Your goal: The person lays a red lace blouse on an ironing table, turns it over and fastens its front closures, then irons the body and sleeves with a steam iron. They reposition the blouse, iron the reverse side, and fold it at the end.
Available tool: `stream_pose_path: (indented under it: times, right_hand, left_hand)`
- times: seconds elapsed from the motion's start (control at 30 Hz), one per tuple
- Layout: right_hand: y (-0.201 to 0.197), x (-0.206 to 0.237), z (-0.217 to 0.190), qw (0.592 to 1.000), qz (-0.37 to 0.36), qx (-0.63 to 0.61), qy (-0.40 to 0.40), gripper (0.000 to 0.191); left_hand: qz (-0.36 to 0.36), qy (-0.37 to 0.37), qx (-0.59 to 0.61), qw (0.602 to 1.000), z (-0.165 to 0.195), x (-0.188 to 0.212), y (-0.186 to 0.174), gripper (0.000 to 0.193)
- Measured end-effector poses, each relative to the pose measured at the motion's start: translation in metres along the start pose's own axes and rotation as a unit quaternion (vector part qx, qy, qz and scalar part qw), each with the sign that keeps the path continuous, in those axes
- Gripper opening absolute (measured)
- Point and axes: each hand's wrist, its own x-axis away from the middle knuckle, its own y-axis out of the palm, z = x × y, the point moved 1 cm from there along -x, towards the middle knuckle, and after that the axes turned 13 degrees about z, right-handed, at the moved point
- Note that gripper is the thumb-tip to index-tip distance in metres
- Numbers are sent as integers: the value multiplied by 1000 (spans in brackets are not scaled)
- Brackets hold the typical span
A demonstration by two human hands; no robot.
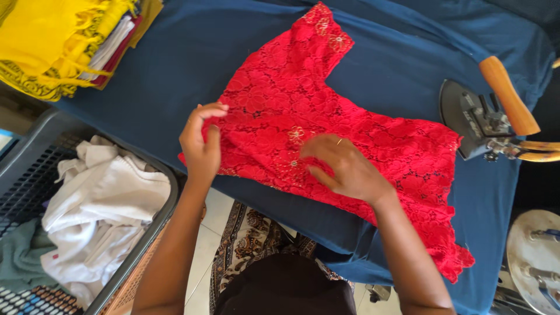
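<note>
A red lace garment (326, 116) with small gold flower details lies spread on a table covered in dark blue cloth (186, 64). My left hand (201, 146) pinches the garment's near left edge between thumb and fingers. My right hand (344, 166) rests flat on the middle of the garment, fingers pointing left, with a ring on one finger. An old metal iron (478, 119) with a wooden handle (508, 96) stands on the blue cloth to the right of the garment, apart from both hands.
A stack of folded clothes with a yellow fringed cloth on top (64, 41) sits at the table's far left corner. A grey laundry basket (76, 227) holding white and green garments stands at the lower left. A round metal object (534, 256) is at the lower right.
</note>
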Motion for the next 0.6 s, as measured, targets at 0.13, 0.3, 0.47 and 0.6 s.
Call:
stream_pose_path:
  times: [0.13, 0.3, 0.47, 0.6]
  right_hand:
    - [29, 2, 6, 997, -8, 79, 14, 57]
    - [34, 27, 33, 985, -97, 112, 83, 68]
    - [-60, 76, 109, 950, 125, 285, 32, 59]
    - [-175, 96, 194, 853, 267, 425, 143, 62]
  left_hand:
    - [-160, 140, -250, 945, 30, 25, 35, 48]
    - [-306, 126, -424, 843, 29, 40, 57, 77]
    - [-296, 146, -356, 874, 27, 34, 61, 73]
    - [-285, 164, -331, 885, 31, 43, 115, 72]
